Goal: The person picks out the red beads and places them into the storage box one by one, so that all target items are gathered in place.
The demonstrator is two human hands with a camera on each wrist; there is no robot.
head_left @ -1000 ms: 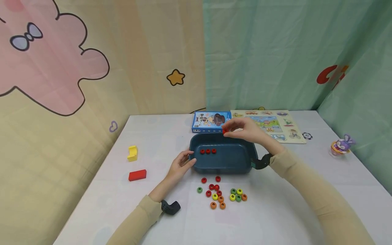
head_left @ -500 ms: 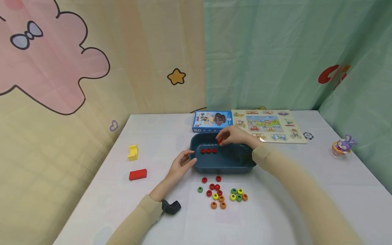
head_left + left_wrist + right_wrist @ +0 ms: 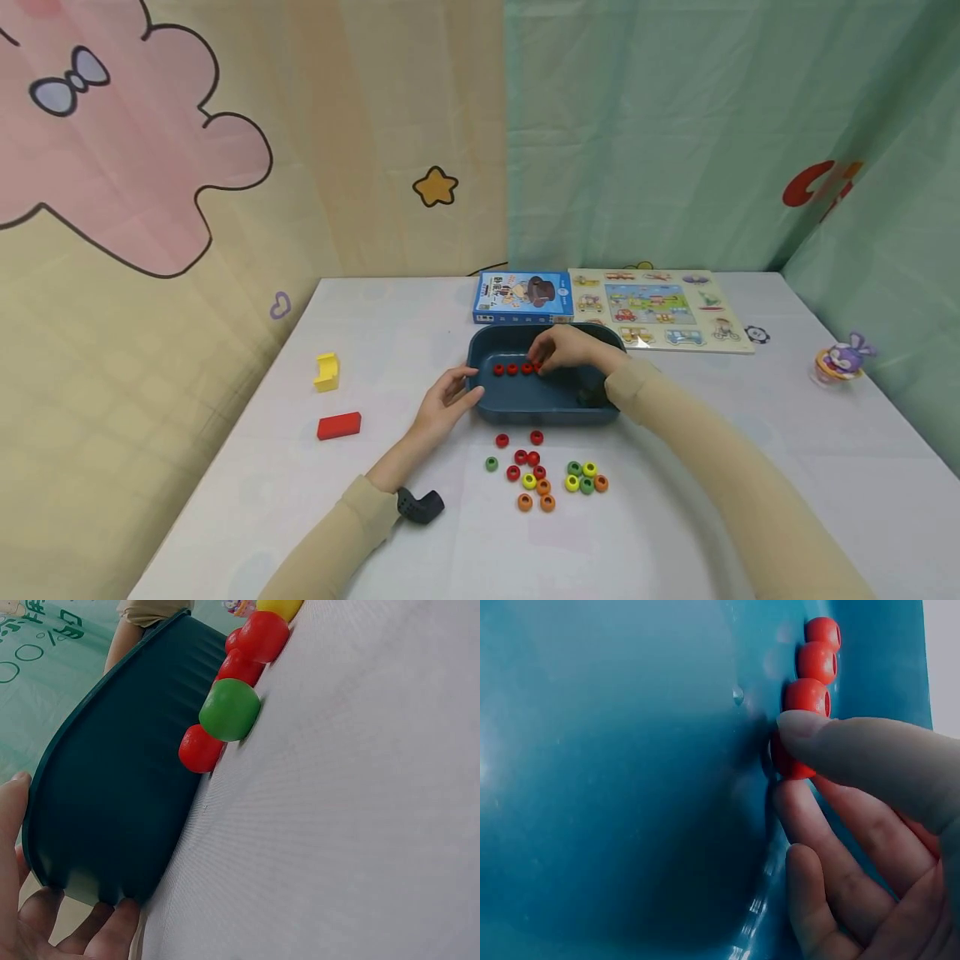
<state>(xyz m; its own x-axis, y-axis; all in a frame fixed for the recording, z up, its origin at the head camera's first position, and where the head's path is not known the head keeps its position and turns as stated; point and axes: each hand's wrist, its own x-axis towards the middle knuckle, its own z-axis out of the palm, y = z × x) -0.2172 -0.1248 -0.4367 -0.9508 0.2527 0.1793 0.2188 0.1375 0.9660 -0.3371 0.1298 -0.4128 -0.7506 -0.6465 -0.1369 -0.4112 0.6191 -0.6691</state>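
The right hand (image 3: 570, 347) is pinching a red bead (image 3: 789, 761) between thumb and fingers, holding it low inside the dark teal tray (image 3: 540, 402), at the end of a row of three matching beads (image 3: 814, 663). The left hand (image 3: 441, 406) is clasping the tray's left end with thumb and fingers. Loose red, green, yellow and orange beads (image 3: 533, 458) are lying on the white tabletop (image 3: 645, 542) in front of the tray, while a red block (image 3: 339, 426) is resting farther left.

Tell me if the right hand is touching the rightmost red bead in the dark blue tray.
Touching. The right wrist view shows the right hand pinching the red bead: the thumb lies over it and a fingertip meets its edge.
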